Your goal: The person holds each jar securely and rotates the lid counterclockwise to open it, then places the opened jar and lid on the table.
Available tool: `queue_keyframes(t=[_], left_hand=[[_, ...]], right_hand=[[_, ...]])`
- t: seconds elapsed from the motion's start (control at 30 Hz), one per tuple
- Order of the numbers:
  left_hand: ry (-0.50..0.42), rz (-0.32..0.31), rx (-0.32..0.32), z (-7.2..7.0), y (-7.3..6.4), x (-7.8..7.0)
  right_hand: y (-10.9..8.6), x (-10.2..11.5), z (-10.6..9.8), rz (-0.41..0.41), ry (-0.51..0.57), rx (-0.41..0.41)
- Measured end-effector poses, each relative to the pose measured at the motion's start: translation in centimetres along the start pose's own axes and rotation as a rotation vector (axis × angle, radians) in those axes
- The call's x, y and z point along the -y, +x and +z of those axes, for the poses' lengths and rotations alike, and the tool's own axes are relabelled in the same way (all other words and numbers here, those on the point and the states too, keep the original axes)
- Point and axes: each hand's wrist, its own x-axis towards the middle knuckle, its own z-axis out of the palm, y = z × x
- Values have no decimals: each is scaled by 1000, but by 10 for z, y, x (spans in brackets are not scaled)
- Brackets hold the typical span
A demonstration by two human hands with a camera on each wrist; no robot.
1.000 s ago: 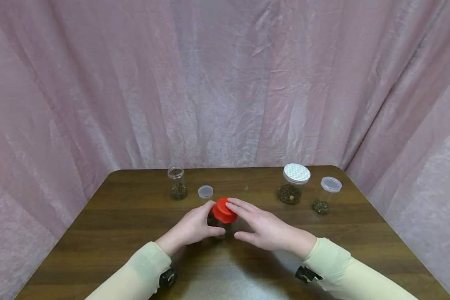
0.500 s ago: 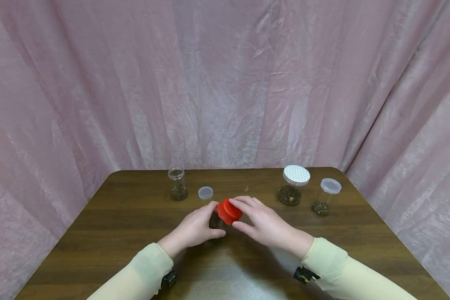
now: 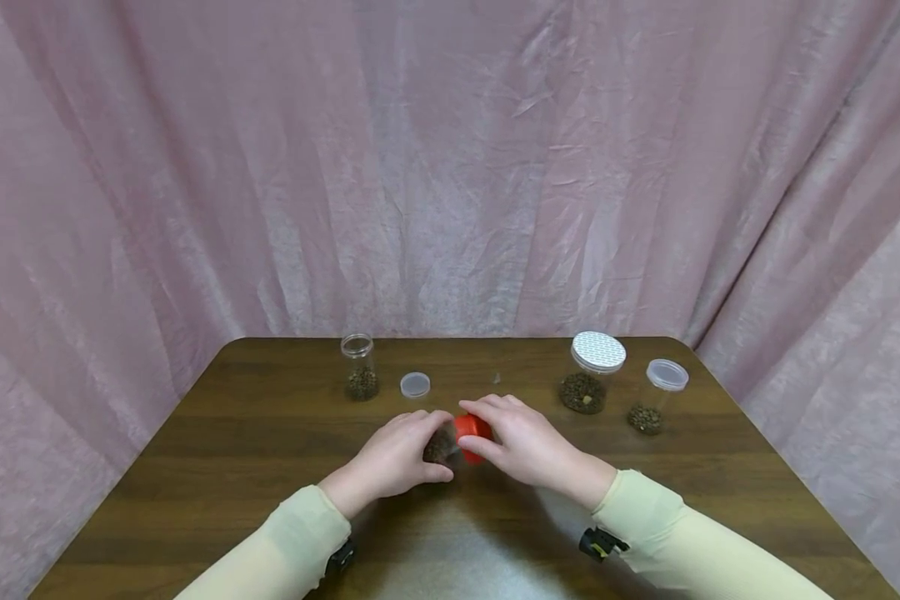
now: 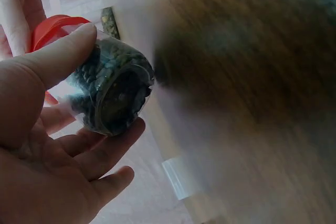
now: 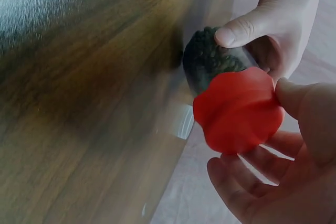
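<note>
Right now, a pink curtain (image 3: 450, 167) hangs beyond the table (image 3: 270, 467). Over the table's middle, your left hand (image 3: 392, 455) and right hand (image 3: 527, 440) grip one jar. Toward the table's far right stands a white-topped jar (image 3: 583, 390). The tilted jar (image 3: 439, 446), over the table's middle, has its body in your left fingers, its red lid (image 3: 471, 435) in your right. Slimmer jars (image 3: 362, 379) stand far left and far right on the table; a loose lid (image 3: 416, 384) lies toward its far edge.

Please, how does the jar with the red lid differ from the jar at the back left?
The red-lidded jar has its lid on; the left jar has none. The red-lidded jar is tilted in the left hand; the left jar stands upright on the table. Both are clear and contain small dark pieces.
</note>
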Motion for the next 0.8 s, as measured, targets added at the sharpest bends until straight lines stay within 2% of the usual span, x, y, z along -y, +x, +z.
queue_keyframes(t=[0.1,0.43,0.8], left_hand=[[25,2,-3,1,-1,-1],[13,-8,-31,3,-4,-1],[15,-23,-13,0,-7,-4]], right_hand=[[0,1,2,23,9,14],[1,5,3,140,1,21],[2,6,5,126,-36,5]])
